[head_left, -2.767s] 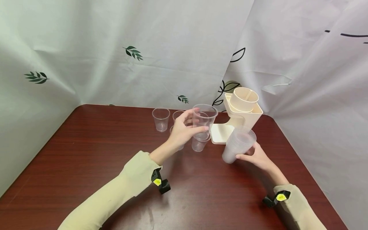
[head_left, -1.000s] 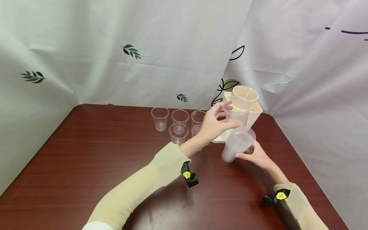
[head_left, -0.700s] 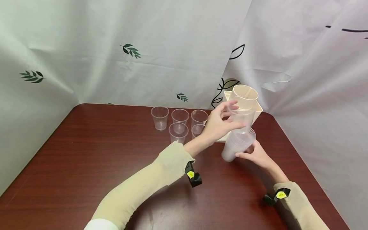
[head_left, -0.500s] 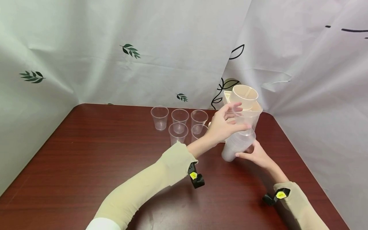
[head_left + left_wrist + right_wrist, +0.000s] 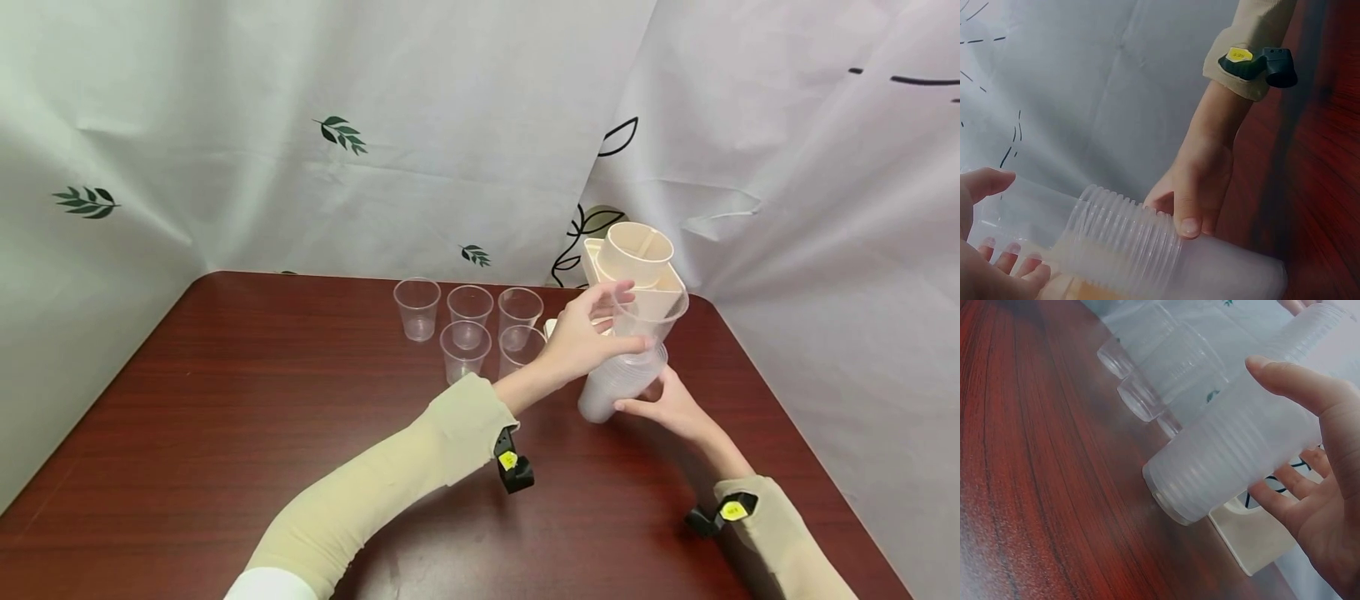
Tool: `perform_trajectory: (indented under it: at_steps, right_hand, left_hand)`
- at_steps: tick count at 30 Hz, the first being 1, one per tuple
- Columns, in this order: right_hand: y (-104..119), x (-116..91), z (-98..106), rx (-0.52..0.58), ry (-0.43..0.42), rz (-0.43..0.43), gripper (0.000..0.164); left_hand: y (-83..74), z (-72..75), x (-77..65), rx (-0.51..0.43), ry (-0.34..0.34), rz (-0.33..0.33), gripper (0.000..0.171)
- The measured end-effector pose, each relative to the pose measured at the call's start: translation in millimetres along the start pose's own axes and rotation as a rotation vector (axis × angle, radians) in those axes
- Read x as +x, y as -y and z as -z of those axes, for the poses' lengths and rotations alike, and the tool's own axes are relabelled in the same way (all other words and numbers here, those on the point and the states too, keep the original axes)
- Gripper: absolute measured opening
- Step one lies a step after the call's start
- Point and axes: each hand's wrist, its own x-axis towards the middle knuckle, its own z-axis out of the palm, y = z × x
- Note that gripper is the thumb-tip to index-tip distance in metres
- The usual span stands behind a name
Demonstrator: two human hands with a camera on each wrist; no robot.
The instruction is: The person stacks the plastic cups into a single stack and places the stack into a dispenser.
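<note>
My left hand (image 5: 583, 337) holds a clear plastic cup (image 5: 663, 327) by its side, thumb in front and fingers behind. That cup's lower end is at the mouth of a stack of nested clear cups (image 5: 611, 387), overlapping it. In the left wrist view the held cup lines up with the row of stacked rims (image 5: 1125, 240). My right hand (image 5: 672, 407) grips the stack around its middle, tilted with its mouth up toward the left hand. The right wrist view shows the stack's base (image 5: 1175, 500) close over the table, thumb on one side and fingers on the other.
Several single clear cups (image 5: 417, 310) stand upright in two rows at the back middle of the dark red table (image 5: 247, 417). Behind the stack is a cream appliance (image 5: 630, 267) with a round open top. A pale patterned curtain (image 5: 412, 167) hangs along the table's back and right edges.
My left hand has carried the cup rightward from above the standing cups to the stack's mouth, then lowered it slightly there. The right hand and the stack have stayed in place.
</note>
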Motion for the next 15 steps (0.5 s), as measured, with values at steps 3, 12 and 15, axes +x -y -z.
perform_trajectory:
  at_steps: [3,12,15]
  right_hand:
    - [0,0,0,0.002,0.001,-0.001,0.071]
    - [1,-1,-1,0.004,0.004,-0.001,0.071]
    - [1,-1,-1,0.007,0.002,-0.007,0.070]
  left_hand:
    - [1.7,-0.7,0.0,0.044,0.011,-0.010,0.066]
    - [9.2,-1.5,-0.5,0.142,0.030,0.017,0.068]
    - [11.2,-1.8,-0.6,0.176,0.039,0.035,0.068]
